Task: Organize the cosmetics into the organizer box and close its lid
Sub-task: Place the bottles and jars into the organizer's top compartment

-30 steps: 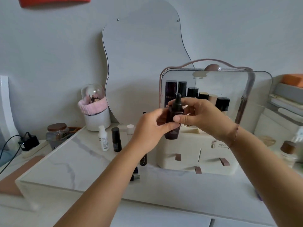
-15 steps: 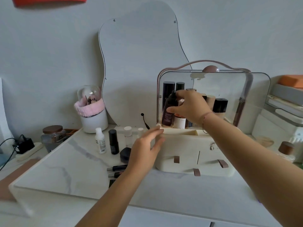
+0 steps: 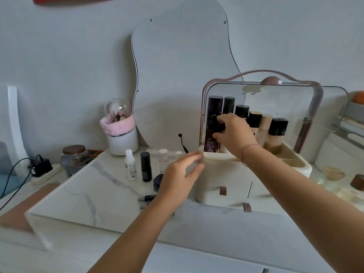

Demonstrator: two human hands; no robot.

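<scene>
Right hand point(image 3: 234, 134): arm reaches in from lower right, across the box point(image 3: 226, 174) rim, wrist above the top compartment. Fingers and thumb curled round the dropper bottle point(image 3: 212, 134), gripping it near neck and shoulder. Bottle upright, at the left end of the top compartment, in front of a tall dark bottle point(image 3: 215, 104). Thin pink bracelet point(image 3: 249, 148) on that wrist.

Left hand point(image 3: 181, 174): forearm comes up from bottom centre, palm down, fingers straight and loose, holding nothing. Fingertips point(image 3: 198, 154) at the box's left front corner; contact or a small gap, cannot tell, hand is motion-blurred.

Lid point(image 3: 275, 107): clear, raised upright behind the compartment, box open.

Hidden / unclear: the dropper bottle's lower end meets the rim line; whether it rests on the compartment floor is hidden. Right hand covers its right side and part of the row of bottles behind. Left hand covers part of a dark jar point(image 3: 158, 181); left forearm cuts off two tubes point(image 3: 146, 198) lying on the table point(image 3: 88, 194). Right forearm crosses the box's front right, hiding part of the drawer fronts.

Writing: pale lines of print on the dropper bottle's lower half, too small to read. Dark print on the white bottle point(image 3: 130, 164), standing left of a black tube point(image 3: 146, 166); illegible. Two white-capped vials point(image 3: 163, 157) behind these, labels not discernible. Brands: cannot be read
</scene>
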